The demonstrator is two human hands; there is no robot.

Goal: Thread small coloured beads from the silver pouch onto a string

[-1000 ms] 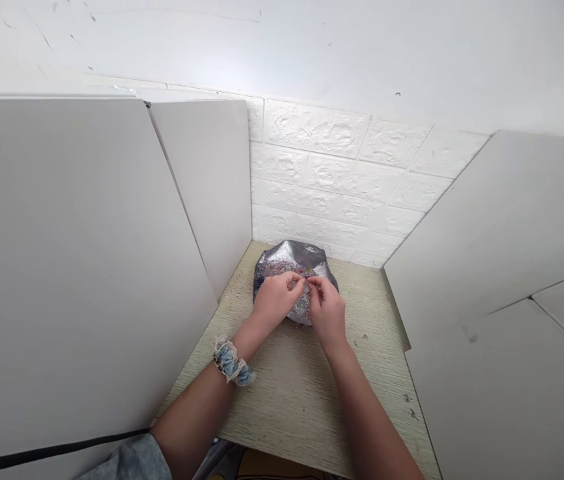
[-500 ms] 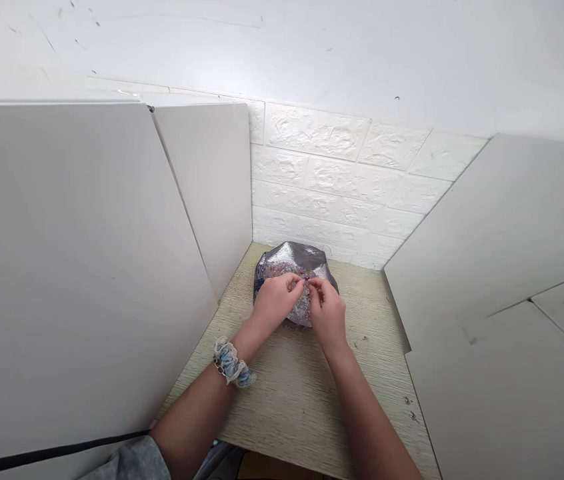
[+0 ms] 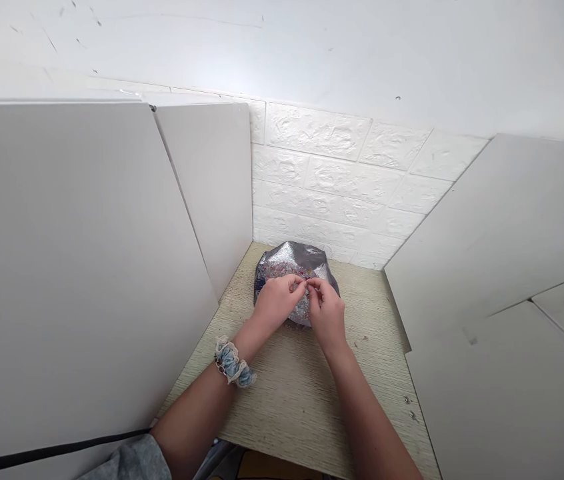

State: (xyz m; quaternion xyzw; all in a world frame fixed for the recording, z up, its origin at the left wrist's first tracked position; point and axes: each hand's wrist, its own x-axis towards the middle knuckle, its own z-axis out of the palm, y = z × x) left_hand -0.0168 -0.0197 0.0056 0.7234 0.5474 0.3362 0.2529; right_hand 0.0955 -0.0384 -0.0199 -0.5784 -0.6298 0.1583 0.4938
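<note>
- One silver bag (image 3: 289, 253), or a bowl-like foil liner, sits on the bench (image 3: 292, 400) just below the middle of the frame, close to the brick-patterned wall (image 3: 332, 133).
- Its opening faces up toward the camera. The outline is rounded, and no clear long axis can be told; both hands cover part of its near side.
- Inside lie many small bits (image 3: 277, 269), mostly pale with some red among them, too small and crowded to count.
- Two hands are at work over the bag, fingertips meeting or nearly so at its middle.
- The left hand (image 3: 278, 297) reaches in from the lower left; its grip is a narrow pinch of thumb and forefinger, and I cannot tell whether it has hold of a bit.
- The right hand (image 3: 328, 310) reaches in from the lower right, its grip likewise drawn to a narrow pinch; what it may hold is too small to make out.
- One blue-and-white scrunchie (image 3: 235, 365) and one chain bracelet (image 3: 219, 363) circle the left wrist.
- Two small shiny pieces (image 3: 407, 400) show near the bench's edge, lower right.
- White panels (image 3: 62, 267) flank the bench at left and right.
</note>
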